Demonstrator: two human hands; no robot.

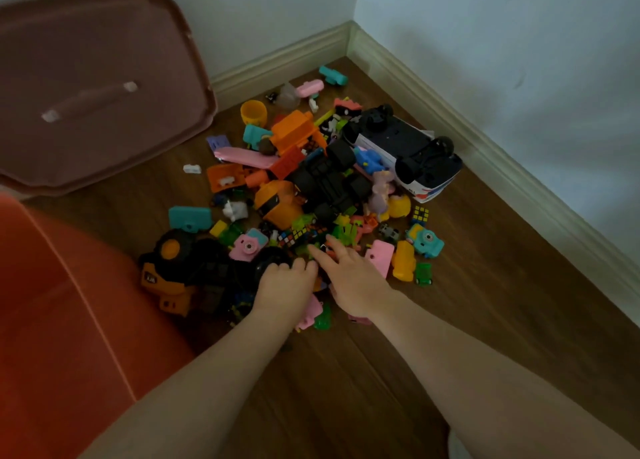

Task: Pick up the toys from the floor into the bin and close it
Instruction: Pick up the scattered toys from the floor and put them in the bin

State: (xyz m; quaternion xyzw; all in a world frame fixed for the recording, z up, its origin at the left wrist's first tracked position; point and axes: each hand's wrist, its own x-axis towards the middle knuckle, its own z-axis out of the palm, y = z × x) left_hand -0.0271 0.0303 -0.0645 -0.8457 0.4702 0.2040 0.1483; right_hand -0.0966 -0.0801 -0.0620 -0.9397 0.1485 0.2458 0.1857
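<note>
Now both arms reach into the toys [311, 195], a heap on the wood floor [346, 389] in the room's corner. Left hand [285, 287] is knuckles-up, fingers curled down into the near edge of the pile beside a black wheel [272, 263]; what it grips, if anything, is hidden under the hand, so I cannot tell. Right hand [349, 278] lies spread, fingers straight, tips touching small green and black pieces next to a puzzle cube [298, 235].

Orange bin [62, 320] sits at lower left, cut off by the frame edge; its inside is out of view. Brown lid [93, 88] is off, blurred at upper left, resting by the wall; its far side is cropped.

Hard to make out: the middle of the heap is a dark tangle of black wheels and chassis. A white car [412, 157] lies upside down near the right baseboard, red and blue markings on its side too small to read. An orange and black truck [173, 271] by the bin carries a small light label, a few characters, not legible. Pink camera [247, 244] and teal camera [424, 242] sit at the near side. Pink and green bits poke out beneath the wrists, mostly covered.
</note>
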